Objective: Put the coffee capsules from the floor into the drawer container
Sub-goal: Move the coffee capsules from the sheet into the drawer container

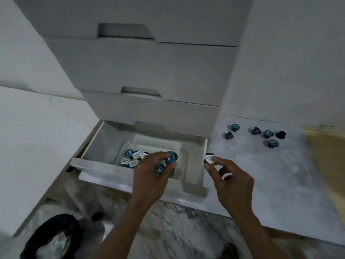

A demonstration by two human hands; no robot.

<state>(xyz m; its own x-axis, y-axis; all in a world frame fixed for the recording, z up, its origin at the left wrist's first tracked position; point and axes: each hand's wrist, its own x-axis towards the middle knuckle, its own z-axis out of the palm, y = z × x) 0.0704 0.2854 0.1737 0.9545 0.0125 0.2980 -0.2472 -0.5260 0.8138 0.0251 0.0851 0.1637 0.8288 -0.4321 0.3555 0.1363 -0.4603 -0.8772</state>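
Observation:
The bottom drawer (pixel 104 170) of a white cabinet is pulled open. Inside it lies a clear container (pixel 183 156) with several capsules (pixel 131 157) heaped at its left end. My left hand (pixel 155 171) hovers over the container and holds two blue-lidded capsules (pixel 170 157) in its fingertips. My right hand (pixel 226 173) is just right of the drawer's corner, pinching a capsule with a white and dark lid (pixel 210 158). Several dark and blue capsules (pixel 267 134) lie scattered on the pale floor to the right of the cabinet.
Closed upper drawers (pixel 149 71) overhang the open one. A black-rimmed bag (pixel 54 238) sits at the lower left on marbled floor. A yellowish board (pixel 328 161) lies at the far right. A white panel (pixel 37 137) borders the drawer on the left.

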